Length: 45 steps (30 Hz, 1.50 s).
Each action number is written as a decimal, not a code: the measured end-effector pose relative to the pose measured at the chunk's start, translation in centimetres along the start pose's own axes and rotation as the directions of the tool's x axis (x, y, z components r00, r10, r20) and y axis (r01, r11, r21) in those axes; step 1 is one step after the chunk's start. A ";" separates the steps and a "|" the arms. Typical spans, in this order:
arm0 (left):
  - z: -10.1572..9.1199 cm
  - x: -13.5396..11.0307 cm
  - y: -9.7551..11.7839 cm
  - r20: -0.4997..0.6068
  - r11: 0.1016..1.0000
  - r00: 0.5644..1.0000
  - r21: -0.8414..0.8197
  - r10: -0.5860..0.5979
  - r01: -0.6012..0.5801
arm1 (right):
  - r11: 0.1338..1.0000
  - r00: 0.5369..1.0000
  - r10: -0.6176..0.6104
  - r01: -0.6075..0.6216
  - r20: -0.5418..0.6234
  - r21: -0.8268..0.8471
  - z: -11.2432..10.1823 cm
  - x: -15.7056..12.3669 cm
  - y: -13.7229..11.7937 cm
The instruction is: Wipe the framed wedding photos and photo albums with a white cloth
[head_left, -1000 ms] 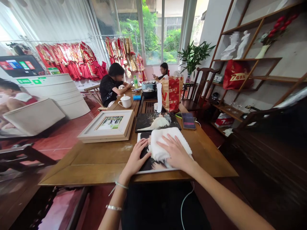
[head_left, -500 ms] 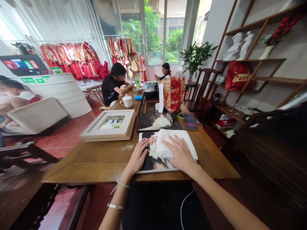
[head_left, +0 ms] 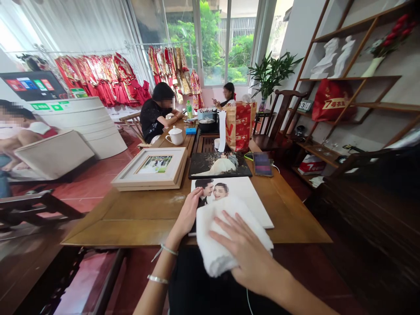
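Note:
A photo panel (head_left: 252, 201) lies flat near the table's front edge, showing a couple against a white ground. My right hand (head_left: 244, 249) holds a folded white towel (head_left: 213, 218), its fingers spread over the top. The towel covers the panel's lower part and reaches past the table's front edge. My left hand (head_left: 192, 210) rests at the panel's left edge with fingers stretched out, partly on the picture. Just behind lies a second, dark photo panel (head_left: 197, 164) with a figure in a white dress.
On the left of the wooden table (head_left: 131, 214) lie pale picture frames (head_left: 179, 164), stacked. A phone (head_left: 263, 164) with a cable lies at the right. Farther back stand a white lidded cup (head_left: 176, 136) and a paper bag (head_left: 241, 127). Two people sit at the far end.
My right hand has drawn the towel toward me and slightly left, uncovering the panel's upper right part. My left hand stays at the left edge.

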State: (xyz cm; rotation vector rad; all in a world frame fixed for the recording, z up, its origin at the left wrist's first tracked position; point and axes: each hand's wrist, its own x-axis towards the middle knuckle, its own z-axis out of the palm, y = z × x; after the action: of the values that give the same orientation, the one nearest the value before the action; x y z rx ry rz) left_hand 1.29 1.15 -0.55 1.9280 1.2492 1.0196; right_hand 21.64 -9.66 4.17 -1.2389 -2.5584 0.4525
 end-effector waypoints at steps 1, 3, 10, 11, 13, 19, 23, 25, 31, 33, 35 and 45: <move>0.1 0.0 -0.2 -0.002 0.999 0.999 0.033 0.041 -0.041 | 0.999 0.999 0.040 -0.040 -0.005 -0.013 -0.5 -0.4 1.0; 0.3 -0.1 -0.5 0.011 0.990 0.994 0.092 0.111 -0.111 | 0.987 0.987 0.150 -0.153 -0.050 -0.056 -1.3 -0.4 3.4; 0.0 -0.1 -0.8 0.048 0.974 0.982 0.133 0.181 -0.186 | 0.969 0.951 0.243 -0.246 -0.191 0.010 -3.6 6.4 9.9; 0.0 -0.1 -0.8 0.050 0.972 0.981 0.134 0.186 -0.191 | 0.977 0.959 0.215 -0.214 -0.185 0.024 -3.6 7.8 9.9; 0.0 -0.1 -0.7 0.047 0.972 0.981 0.139 0.186 -0.191 | 0.989 0.974 0.148 -0.143 -0.171 0.040 -3.5 10.8 9.3; 0.3 0.0 -0.4 0.026 0.981 0.995 0.168 0.098 -0.101 | 0.998 0.993 -0.009 0.015 -0.114 0.056 -2.0 16.2 6.1; 0.3 0.0 -0.5 0.025 0.981 0.995 0.162 0.101 -0.104 | 0.999 0.992 0.032 -0.028 -0.123 0.038 -2.0 15.0 6.7; 0.3 0.0 -0.7 0.031 0.979 0.990 0.149 0.135 -0.138 | 0.995 0.984 0.102 -0.100 -0.143 0.023 -2.5 13.3 8.2; 0.2 0.0 -0.9 0.033 0.979 0.987 0.128 0.156 -0.158 | 0.942 0.914 0.319 -0.334 -0.250 -0.021 -4.0 7.3 13.6; 0.2 -0.1 -0.9 0.025 0.980 0.988 0.125 0.152 -0.154 | 0.933 0.902 0.340 -0.359 -0.265 -0.026 -3.7 5.6 14.1; 0.2 -0.1 -0.8 0.022 0.980 0.988 0.124 0.153 -0.154 | 0.943 0.915 0.305 -0.329 -0.264 -0.053 -3.1 4.0 13.3; 0.3 -0.1 -0.8 0.023 0.979 0.987 0.126 0.161 -0.163 | 0.992 0.997 -0.058 0.051 -0.059 -0.117 -0.5 -4.1 4.2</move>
State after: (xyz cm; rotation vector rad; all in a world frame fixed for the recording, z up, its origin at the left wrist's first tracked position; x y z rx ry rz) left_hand 1.13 1.28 -1.37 2.1606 1.1912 1.0277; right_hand 27.28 -10.31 2.59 -1.1979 -2.5902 0.2543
